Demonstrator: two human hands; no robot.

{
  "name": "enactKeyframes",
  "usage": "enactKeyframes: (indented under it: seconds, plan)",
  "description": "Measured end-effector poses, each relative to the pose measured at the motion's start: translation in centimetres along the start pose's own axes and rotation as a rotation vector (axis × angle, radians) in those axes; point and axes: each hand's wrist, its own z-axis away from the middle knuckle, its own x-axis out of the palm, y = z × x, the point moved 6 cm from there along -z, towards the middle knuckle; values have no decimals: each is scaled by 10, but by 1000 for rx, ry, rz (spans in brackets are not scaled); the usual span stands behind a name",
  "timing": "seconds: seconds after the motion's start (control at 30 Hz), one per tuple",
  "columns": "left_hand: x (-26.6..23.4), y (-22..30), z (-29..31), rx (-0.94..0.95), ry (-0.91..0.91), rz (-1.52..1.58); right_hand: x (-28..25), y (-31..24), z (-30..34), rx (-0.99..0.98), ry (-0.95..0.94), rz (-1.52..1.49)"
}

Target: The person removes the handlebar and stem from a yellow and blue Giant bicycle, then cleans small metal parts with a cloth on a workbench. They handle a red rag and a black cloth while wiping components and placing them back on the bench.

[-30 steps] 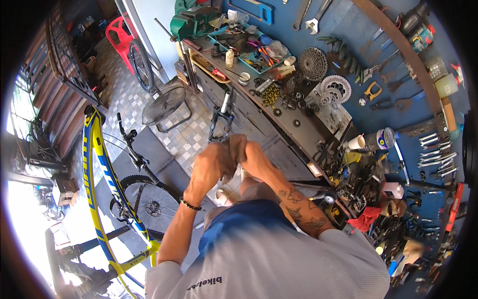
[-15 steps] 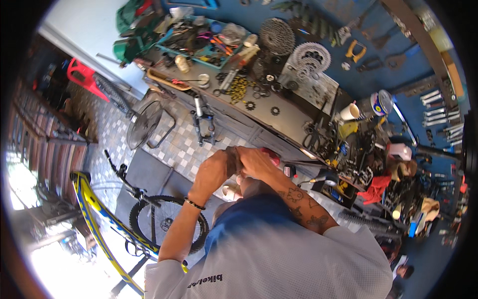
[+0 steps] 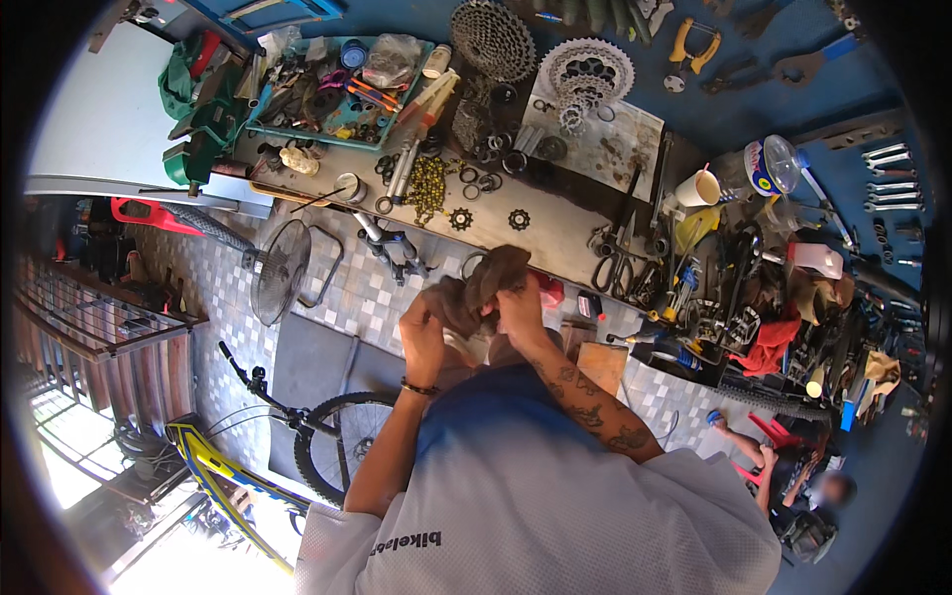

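left hand (image 3: 424,335) and right hand (image 3: 521,309) both curled closed on rumpled dark-brown cloth (image 3: 498,275) bunched between them, likely gripped at two sides since limp fabric sags, long grey-brown bench (image 3: 567,254) ahead of both.

Dark lettering (image 3: 407,542) marks the grey shirt (image 3: 575,506); a printed label (image 3: 761,167) wraps the clear plastic tub (image 3: 785,162).

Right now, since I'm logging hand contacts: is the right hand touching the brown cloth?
Touching. The head view shows the right hand gripping the brown cloth, whose bunched fabric rises directly above it with no gap between.
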Motion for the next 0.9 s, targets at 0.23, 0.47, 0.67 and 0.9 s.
enactKeyframes:
  seconds: [0.23, 0.47, 0.67, 0.9]
  plan:
    - [27, 3, -19, -119, -78, 246, -9, -31, 1, -139, -159, 262]
    - [14, -14, -32, -260, -99, 297, -54, -62, 8, -198, -7, 1045]
    - [23, -21, -39, -295, -267, 272, -15, -96, 13, -383, -78, 867]
    - [17, -29, -49, -364, -428, 303, 41, -86, -7, -471, -357, 927]
